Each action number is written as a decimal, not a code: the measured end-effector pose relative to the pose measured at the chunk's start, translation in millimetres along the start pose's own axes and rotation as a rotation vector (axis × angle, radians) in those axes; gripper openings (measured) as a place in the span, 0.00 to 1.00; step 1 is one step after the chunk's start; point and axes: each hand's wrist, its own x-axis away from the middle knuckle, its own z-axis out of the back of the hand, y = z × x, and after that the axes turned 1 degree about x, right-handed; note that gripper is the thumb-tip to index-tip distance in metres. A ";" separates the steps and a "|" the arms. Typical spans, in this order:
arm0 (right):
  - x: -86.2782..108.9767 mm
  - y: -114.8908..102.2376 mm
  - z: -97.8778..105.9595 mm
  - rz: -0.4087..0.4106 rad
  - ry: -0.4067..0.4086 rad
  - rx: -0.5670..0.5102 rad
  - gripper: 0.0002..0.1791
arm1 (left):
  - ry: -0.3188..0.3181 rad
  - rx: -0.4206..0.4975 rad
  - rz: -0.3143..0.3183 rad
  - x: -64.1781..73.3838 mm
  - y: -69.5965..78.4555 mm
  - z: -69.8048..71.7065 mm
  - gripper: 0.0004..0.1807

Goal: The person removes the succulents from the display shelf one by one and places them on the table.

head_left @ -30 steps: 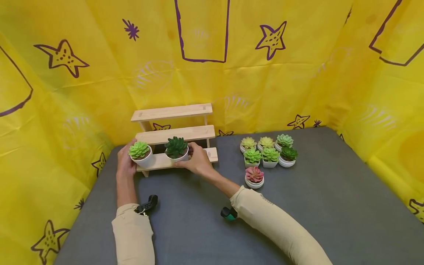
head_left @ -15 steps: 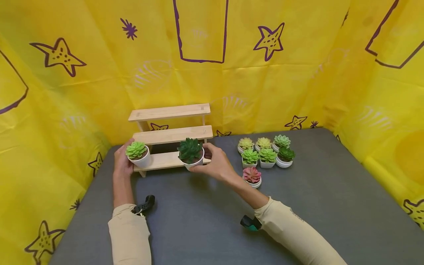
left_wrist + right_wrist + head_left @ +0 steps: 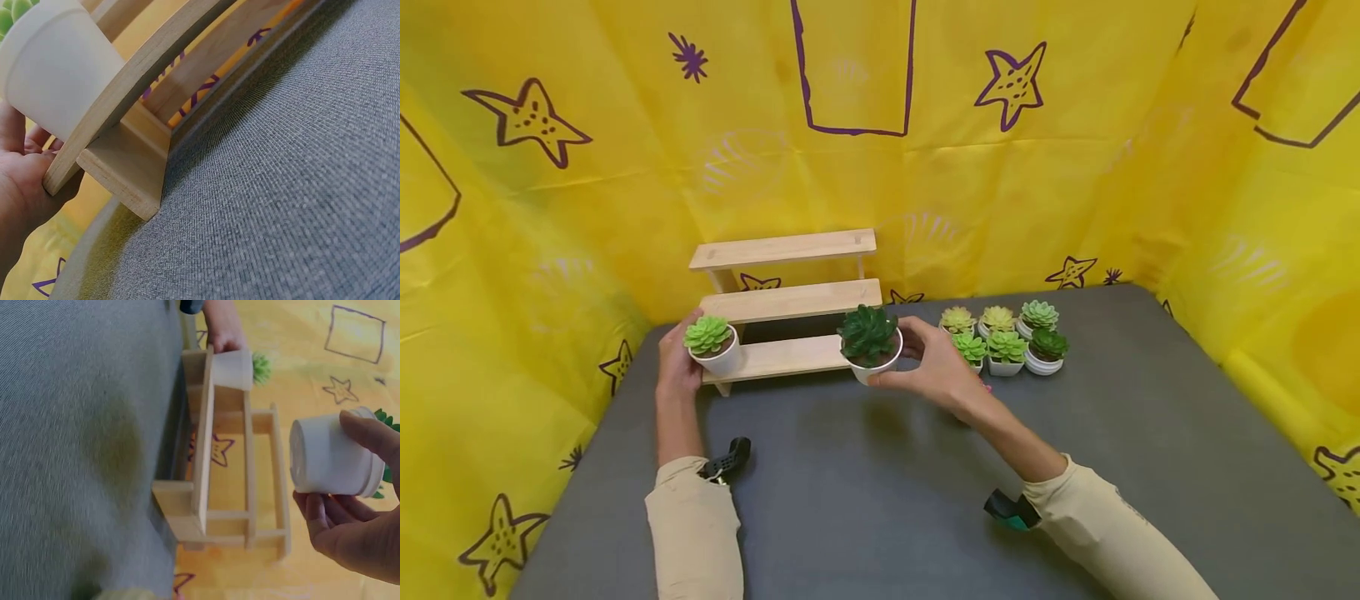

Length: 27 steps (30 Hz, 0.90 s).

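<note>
In the head view, my right hand point(image 3: 928, 367) pinches a dark green potted succulent point(image 3: 868, 337) by its white pot, held in the air just in front of the shelf's right end. The right wrist view shows my thumb on one side of the white pot point(image 3: 334, 456) and fingers on the other. My left hand point(image 3: 679, 362) rests at the left end of the three-tier wooden shelf point(image 3: 790, 302), beside a light green potted succulent point(image 3: 718, 354) standing on the bottom tier. In the left wrist view, this left hand point(image 3: 22, 184) touches the board's end; some fingers are behind the pot.
Several small potted succulents stand grouped on the grey table point(image 3: 1150, 433) right of the shelf, including a dark green one point(image 3: 1047, 350) and a pale yellow one point(image 3: 997, 319). A pink succulent point(image 3: 986, 387) is mostly hidden behind my right hand. Yellow patterned cloth point(image 3: 880, 183) walls the table's back and sides.
My right hand has lifted the dark green succulent off the bottom tier and carried it right, over the front edge. The left hand stays at the shelf's left end.
</note>
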 end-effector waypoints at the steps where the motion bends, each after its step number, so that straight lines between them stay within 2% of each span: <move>1: 1.9 0.3 3.5 0.003 0.000 -0.006 0.39 | 0.001 0.001 -0.006 -0.3 0.4 0.3 0.04; 5: 10.0 4.0 17.3 -0.003 0.002 -0.001 0.38 | 0.012 -0.004 0.005 1.3 3.4 1.9 0.03; 14: 25.0 24.4 57.5 -0.020 0.058 0.045 0.39 | 0.023 -0.002 0.015 3.9 5.3 2.7 0.05; 19: 34.7 35.2 74.9 -0.070 0.104 0.097 0.38 | 0.015 -0.009 0.024 2.8 5.0 3.1 0.04; 27: 52.1 48.5 95.5 -0.155 0.177 0.211 0.43 | 0.017 0.000 0.019 5.8 7.7 5.0 0.04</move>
